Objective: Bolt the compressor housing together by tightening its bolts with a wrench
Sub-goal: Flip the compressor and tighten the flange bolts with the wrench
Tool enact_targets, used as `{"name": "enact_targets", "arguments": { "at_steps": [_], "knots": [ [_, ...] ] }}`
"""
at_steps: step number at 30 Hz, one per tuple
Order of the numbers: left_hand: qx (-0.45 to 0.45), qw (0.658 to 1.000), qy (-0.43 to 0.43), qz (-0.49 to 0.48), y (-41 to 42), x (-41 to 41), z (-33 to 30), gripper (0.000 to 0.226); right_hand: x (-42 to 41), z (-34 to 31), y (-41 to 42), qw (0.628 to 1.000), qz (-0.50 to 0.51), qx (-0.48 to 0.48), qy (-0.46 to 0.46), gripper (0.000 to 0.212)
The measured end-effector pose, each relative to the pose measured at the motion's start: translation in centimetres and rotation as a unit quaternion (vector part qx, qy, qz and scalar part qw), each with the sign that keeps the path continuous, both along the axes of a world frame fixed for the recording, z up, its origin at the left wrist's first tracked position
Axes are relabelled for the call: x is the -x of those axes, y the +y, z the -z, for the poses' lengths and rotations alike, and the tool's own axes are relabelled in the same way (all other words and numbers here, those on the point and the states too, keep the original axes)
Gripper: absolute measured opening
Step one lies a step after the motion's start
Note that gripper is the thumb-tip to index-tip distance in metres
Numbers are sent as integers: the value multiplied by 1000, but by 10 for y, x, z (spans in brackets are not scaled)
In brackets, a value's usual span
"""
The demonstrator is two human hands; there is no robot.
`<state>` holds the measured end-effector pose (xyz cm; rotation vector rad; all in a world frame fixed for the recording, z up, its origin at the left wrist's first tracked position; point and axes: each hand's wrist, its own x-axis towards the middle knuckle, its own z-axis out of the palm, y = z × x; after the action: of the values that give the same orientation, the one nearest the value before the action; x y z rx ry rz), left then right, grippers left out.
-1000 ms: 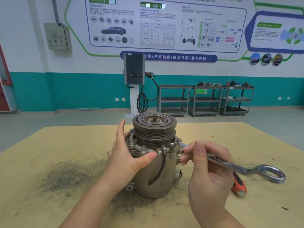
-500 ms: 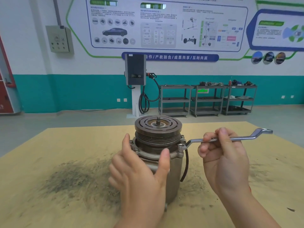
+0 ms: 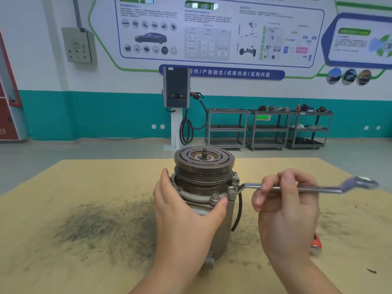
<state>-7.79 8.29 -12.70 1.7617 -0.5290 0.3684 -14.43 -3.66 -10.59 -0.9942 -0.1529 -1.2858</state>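
Note:
A metal compressor [image 3: 203, 187] stands upright in the middle of the tan table [image 3: 84, 187], its dark grooved pulley on top. Bolts sit around its housing flange; one bolt [image 3: 214, 197] faces me. My left hand [image 3: 182, 211] wraps around the housing's left and front side just under the flange. A silver ring wrench [image 3: 297, 187] lies level, its ring end on a flange bolt [image 3: 232, 190] at the housing's right. My right hand [image 3: 284, 200] grips the wrench shaft near its middle. The wrench's far end is blurred.
A red-handled tool [image 3: 315, 244] lies on the table behind my right wrist. Dark grime covers the table left of the compressor. Beyond the table stand a charging post [image 3: 177, 107] and three grey shelf carts [image 3: 269, 128] along the wall.
The wrench swung from pointing toward me at the right to level and further back. The compressor turned, and my left hand regripped its front.

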Motion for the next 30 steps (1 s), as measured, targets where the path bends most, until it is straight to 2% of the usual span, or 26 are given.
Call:
{"name": "enact_targets", "arguments": {
  "at_steps": [4, 8, 10, 12, 16, 19, 24, 27, 28, 30],
  "knots": [
    [8, 1000, -10, -7, -2, 0, 2, 123, 1, 2, 17, 994, 81, 65, -28, 24],
    [9, 1000, -16, -15, -3, 0, 3, 122, -1, 6, 28, 972, 190, 130, -38, 28],
    [6, 1000, -17, -23, -5, 2, 2, 122, -2, 5, 29, 967, 209, 142, -29, 28],
    [-3, 999, -27, -47, -9, 8, 1, 120, 1, -1, 20, 974, 181, 131, -31, 31],
    [-14, 994, -25, -108, -26, 24, -3, 116, 10, -11, -8, 992, 90, 53, -76, 19],
    [-24, 992, -6, -121, -34, 35, -7, 115, 4, -9, -15, 999, -11, -39, -15, 21],
    [32, 999, 23, -24, -7, 19, 0, 126, -1, -11, -22, 992, -90, -79, 30, 17],
    [-30, 998, 24, 51, 18, -18, -11, 126, 0, -13, -24, 991, -110, -70, 41, 11],
    [-48, 993, 37, 103, 24, -31, -18, 122, 0, -13, -24, 990, -117, -65, 46, 11],
    [-76, 969, 64, 226, 29, -51, -32, 98, -1, -13, -24, 988, -129, -64, 58, 14]
  ]
}}
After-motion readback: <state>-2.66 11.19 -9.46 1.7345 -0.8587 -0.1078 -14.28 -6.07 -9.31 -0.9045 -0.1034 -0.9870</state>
